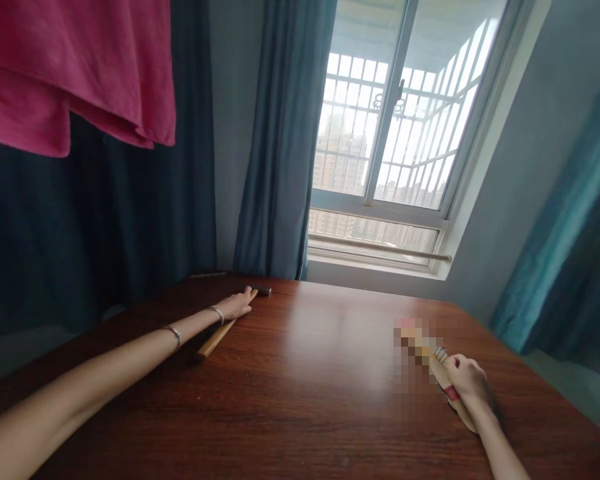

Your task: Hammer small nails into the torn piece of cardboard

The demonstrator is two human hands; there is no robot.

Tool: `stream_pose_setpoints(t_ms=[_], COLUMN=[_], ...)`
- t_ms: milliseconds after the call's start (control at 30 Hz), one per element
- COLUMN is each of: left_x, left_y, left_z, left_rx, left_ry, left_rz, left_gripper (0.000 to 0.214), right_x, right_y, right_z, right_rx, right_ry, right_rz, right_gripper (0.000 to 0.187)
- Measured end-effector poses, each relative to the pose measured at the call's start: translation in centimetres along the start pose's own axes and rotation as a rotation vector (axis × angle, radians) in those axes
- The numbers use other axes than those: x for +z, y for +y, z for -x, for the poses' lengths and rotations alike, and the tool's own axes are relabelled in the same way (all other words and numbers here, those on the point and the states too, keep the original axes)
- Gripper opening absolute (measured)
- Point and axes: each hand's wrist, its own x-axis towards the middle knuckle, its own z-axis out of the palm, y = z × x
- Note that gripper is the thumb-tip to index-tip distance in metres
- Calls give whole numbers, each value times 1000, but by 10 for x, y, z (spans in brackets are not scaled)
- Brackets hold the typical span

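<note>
Towards the far left of the table lies a hammer (216, 342) with a wooden handle and a dark head, its handle slanting towards me. My left hand (236, 305) is closed round the handle just below the head, and bracelets circle that wrist. On the right, my right hand (466, 377) has its fingers curled at the edge of a flat, long beige object (439, 373) with a red band. The far end of that object is blurred out by blocks, so its kind is unclear.
A brown wooden table (310, 413) spans the foreground. Dark blue curtains (275, 153) hang behind its left side, and a pink cloth (95, 67) hangs at upper left. Beyond the table is a barred window (370, 200); another curtain (550, 247) hangs at right.
</note>
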Motion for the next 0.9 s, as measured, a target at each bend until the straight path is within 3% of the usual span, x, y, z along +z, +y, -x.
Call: stream_pose_setpoints(t_ms=[300,600,700,767,867,900], left_x=[-4,-8,-14,-19,-22,-21], left_y=[5,7,15,24,45,53], left_z=[5,12,16,18,20,22], left_rx=[-1,16,-60,-125,-187,-205], left_ry=[8,-5,32,148,353,369], left_rz=[-21,-123,-139,-115,109,236], left_gripper=[60,56,51,43,30,27], right_x=[36,58,55,53,51,51], right_y=[-116,-260,-285,-292,-295,-295], right_z=[21,78,91,95,96,95], right_rx=[-338,-752,-867,-919,-961,-970], right_ry=[-83,-202,-239,-258,-278,-284], right_rz=[-192,-405,-448,-468,-487,-493], right_gripper=[25,18,17,17,19,19])
